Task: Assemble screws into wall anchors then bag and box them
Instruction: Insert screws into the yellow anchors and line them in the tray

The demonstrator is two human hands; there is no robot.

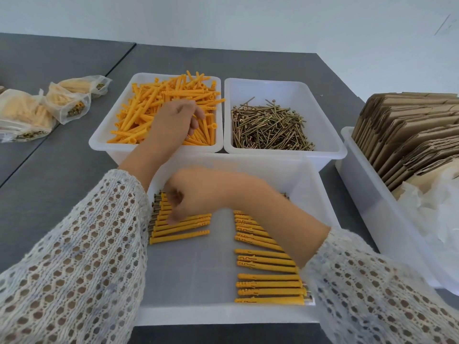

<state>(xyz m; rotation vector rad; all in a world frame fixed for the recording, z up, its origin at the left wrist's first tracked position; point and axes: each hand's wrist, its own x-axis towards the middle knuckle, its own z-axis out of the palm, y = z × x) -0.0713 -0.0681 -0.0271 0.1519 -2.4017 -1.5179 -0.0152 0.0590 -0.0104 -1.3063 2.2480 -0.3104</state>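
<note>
A white bin at the back holds a loose pile of orange wall anchors. My left hand reaches into that pile, its fingers curled down around an anchor. Beside it, a second white bin holds brass screws. The near white bin holds assembled anchors with screws in a left row and a right row. My right hand crosses over to the left row, blurred, with bunched fingers touching its top; what it holds is unclear.
Several filled clear bags lie on the grey table at the far left. A long white bin on the right holds flattened cardboard boxes and clear plastic bags.
</note>
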